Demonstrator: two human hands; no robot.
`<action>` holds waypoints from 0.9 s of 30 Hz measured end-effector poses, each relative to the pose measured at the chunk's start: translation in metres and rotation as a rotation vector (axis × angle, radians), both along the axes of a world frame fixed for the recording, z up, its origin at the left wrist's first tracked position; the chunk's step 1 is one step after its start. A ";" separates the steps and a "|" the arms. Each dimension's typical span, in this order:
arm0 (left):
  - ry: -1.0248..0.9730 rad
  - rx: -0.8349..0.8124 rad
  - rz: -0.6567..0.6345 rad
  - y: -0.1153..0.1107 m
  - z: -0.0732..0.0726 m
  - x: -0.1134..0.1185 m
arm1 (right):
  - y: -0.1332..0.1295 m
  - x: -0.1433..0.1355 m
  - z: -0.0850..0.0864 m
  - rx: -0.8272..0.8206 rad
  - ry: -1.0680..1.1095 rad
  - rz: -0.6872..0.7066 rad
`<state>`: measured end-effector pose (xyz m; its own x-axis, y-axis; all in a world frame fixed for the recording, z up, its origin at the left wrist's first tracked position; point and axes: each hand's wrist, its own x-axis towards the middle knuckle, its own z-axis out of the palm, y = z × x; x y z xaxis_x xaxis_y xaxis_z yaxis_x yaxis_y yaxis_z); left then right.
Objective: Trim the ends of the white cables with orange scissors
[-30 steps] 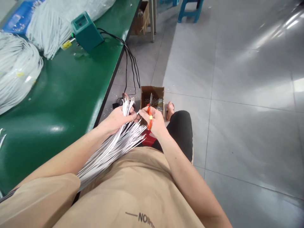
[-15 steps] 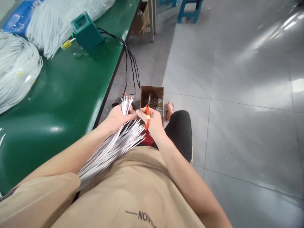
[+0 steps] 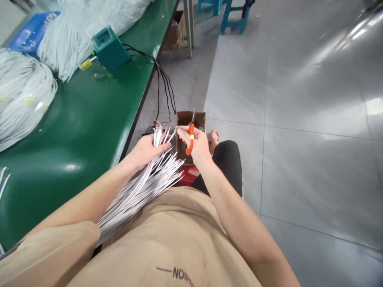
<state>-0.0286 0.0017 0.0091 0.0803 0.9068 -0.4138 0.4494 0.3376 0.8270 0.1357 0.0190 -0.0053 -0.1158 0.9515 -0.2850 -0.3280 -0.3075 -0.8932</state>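
My left hand (image 3: 147,150) grips a thick bundle of white wires (image 3: 140,187) that runs back across my lap, its cut ends fanning upward by my fingers. My right hand (image 3: 196,145) holds orange-handled scissors (image 3: 190,135), blades pointing up and away, and its fingertips pinch a single wire end drawn out to the right of the bundle. Both hands hover over a small open cardboard box (image 3: 182,119) on the floor, which holds shiny wire scraps.
A green workbench (image 3: 80,119) runs along my left, carrying coils of white wire (image 3: 20,95), bagged wire bundles (image 3: 66,56) and a teal device (image 3: 110,47) with black cables hanging off the edge. A blue stool (image 3: 236,16) and another cardboard box (image 3: 175,28) stand further away on the grey floor.
My right hand with the scissors has moved up and away from the bundle, pulling one wire end out. The view shifted slightly; my left hand keeps its grip.
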 end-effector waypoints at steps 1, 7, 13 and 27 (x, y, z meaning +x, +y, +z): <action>-0.013 0.000 -0.001 0.000 0.000 0.001 | 0.002 0.001 0.001 -0.016 0.030 0.036; -0.146 -0.073 0.050 0.000 0.012 0.007 | 0.000 0.000 -0.006 -0.069 0.126 0.062; -0.103 0.025 -0.025 0.008 0.014 0.007 | -0.007 -0.004 -0.012 -0.089 0.333 0.119; -0.493 -0.260 0.154 0.010 0.007 0.021 | -0.021 0.009 -0.014 -0.003 -0.142 0.003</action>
<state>-0.0078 0.0121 0.0162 0.1956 0.7970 -0.5714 -0.0384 0.5885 0.8076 0.1445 -0.0016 -0.0190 -0.0769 0.9504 -0.3014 -0.1977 -0.3109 -0.9297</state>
